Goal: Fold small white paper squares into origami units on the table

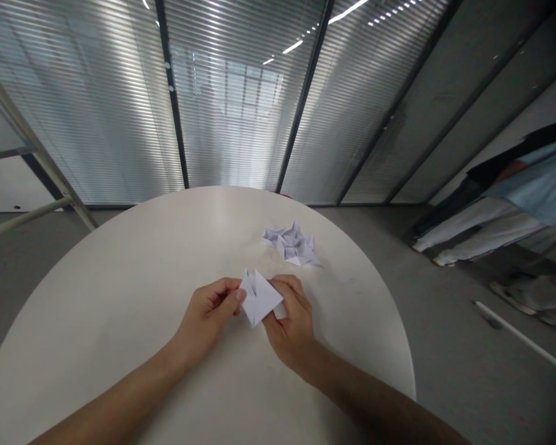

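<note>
A small piece of folded white paper, roughly diamond-shaped with a split at its top, is held between both hands above the table. My left hand pinches its left corner with thumb and index finger. On the other side, my right hand grips the right corner, the thumb under the lower edge and the fingers partly hidden behind the paper. Just beyond the hands, a cluster of folded white paper pieces with pointed tips lies on the table.
The round white table spans most of the lower view. Behind it stands a glass partition with blinds. A metal frame rises at the left. At the right, people stand on the grey floor near a white pole.
</note>
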### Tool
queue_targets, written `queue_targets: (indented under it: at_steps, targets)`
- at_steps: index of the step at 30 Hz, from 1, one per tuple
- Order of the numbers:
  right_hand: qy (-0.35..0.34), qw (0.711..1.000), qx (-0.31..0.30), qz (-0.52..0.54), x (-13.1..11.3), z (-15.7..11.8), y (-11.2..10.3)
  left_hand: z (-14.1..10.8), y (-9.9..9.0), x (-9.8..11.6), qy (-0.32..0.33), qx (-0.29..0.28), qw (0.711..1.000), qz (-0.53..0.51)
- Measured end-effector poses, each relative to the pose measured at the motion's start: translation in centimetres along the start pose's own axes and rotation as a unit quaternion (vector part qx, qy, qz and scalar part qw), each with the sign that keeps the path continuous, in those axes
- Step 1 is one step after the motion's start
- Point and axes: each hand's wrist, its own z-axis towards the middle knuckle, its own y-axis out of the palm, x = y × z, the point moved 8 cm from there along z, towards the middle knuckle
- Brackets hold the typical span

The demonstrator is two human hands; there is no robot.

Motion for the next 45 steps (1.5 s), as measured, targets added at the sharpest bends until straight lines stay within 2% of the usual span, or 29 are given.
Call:
queue_targets:
  at_steps: [4, 7, 9, 15, 19, 22, 27, 30, 32, 34, 36, 38, 42, 45]
  targets:
    - [0.040, 0.999, -0.027, -0.001, 0.6, 0.2, 0.4, -0.8, -0.4, 1.5, 0.073, 0.038, 0.984, 0.158]
    - [0.075, 0.996, -0.049, -0.019, 1.3, 0.3, 0.8, -1.8, 1.1, 2.3, 0.154, -0.016, 0.959, 0.235]
    - [0.075, 0.995, -0.057, -0.037, 1.4, 0.3, 1.0, -2.3, 2.2, 2.3, 0.200, -0.050, 0.936, 0.284]
    - [-0.029, 0.992, -0.099, -0.079, -0.5, -0.4, 2.2, -1.9, 0.8, 2.3, 0.232, 0.054, 0.901, 0.363]
    - [-0.077, 0.989, -0.089, -0.086, -1.3, -0.7, 2.3, -1.7, 0.3, 2.2, 0.217, 0.069, 0.880, 0.416]
    - [-0.069, 0.991, -0.085, -0.080, -1.1, -0.6, 2.2, -1.6, 0.1, 2.1, 0.191, 0.077, 0.884, 0.421]
    - [-0.025, 0.997, -0.045, -0.052, -0.6, -0.2, 1.5, -1.5, -0.5, 2.1, 0.162, 0.110, 0.909, 0.369]
    - [0.011, 0.999, -0.029, -0.028, -0.1, -0.4, 1.2, -1.6, -0.7, 2.7, 0.182, 0.132, 0.896, 0.383]
    - [-0.018, 0.999, -0.038, -0.027, -0.6, -0.7, 1.4, -1.7, -0.6, 3.0, 0.198, 0.135, 0.879, 0.411]
    - [-0.078, 0.995, -0.050, -0.039, -1.7, -1.2, 1.9, -1.8, -0.6, 3.2, 0.209, 0.140, 0.869, 0.426]
    - [-0.131, 0.988, -0.046, -0.061, -2.6, -1.6, 2.0, -1.9, -0.8, 3.4, 0.216, 0.151, 0.868, 0.422]
    - [-0.153, 0.984, -0.033, -0.084, -3.1, -1.7, 2.0, -2.1, -0.9, 3.6, 0.221, 0.159, 0.869, 0.414]
    - [-0.126, 0.987, -0.031, -0.099, -2.6, -1.1, 1.7, -2.4, -0.7, 3.8, 0.243, 0.148, 0.869, 0.405]
    - [-0.065, 0.995, -0.035, -0.067, -1.5, -0.6, 1.3, -2.3, -1.3, 3.8, 0.232, 0.159, 0.894, 0.349]
